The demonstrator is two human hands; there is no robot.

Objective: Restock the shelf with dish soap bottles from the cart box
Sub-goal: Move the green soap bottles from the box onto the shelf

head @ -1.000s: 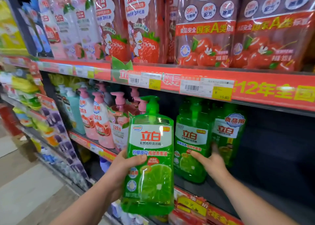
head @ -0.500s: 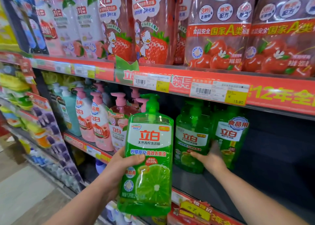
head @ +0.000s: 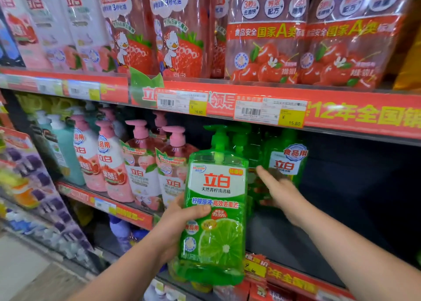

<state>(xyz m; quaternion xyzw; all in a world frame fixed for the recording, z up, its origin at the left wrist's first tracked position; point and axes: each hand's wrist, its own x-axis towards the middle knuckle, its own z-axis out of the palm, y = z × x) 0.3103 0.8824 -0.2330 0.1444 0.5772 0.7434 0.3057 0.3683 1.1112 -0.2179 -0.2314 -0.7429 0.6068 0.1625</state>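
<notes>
Head view: my left hand (head: 182, 218) is wrapped around a green bottle (head: 215, 209), held up off the shelf (head: 284, 237). Right hand (head: 280, 186) is spread flat against the shelved bottles (head: 282, 161). Push too hard and they'll probably topple backwards.

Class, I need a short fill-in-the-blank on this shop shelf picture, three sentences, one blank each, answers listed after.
1. The left hand holds a ____ bottle of dish soap.
2. The right hand reaches to the green bottles on the shelf, its fingers ____.
3. The bottles with pink pumps stand to the ____ of the green ones.

Answers: green; open; left
</notes>
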